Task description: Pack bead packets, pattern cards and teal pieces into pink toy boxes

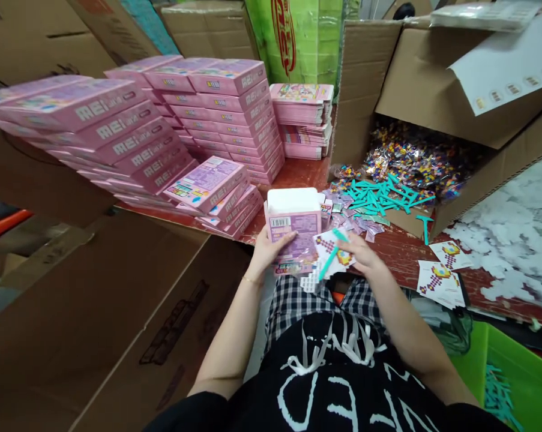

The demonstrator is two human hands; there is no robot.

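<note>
My left hand point(271, 251) holds a pink box point(300, 231) with its white top flap raised, thumb across the printed back with the barcode. Close beside it, my right hand point(359, 252) grips a pattern card point(325, 247) together with a teal T-shaped tool point(329, 262). White pegboard pieces point(310, 282) hang below the card, against the box's lower right side. Both hands are over the table's front edge, above my lap. What lies inside the box is hidden.
Stacked pink boxes point(232, 114) rise at the left and back. At the right, a carton point(417, 78) holds colorful bead bags, with teal tools point(379, 197) before it. Loose cards point(439, 282), white pieces point(509, 228) and a green bin point(518, 366) are farther right.
</note>
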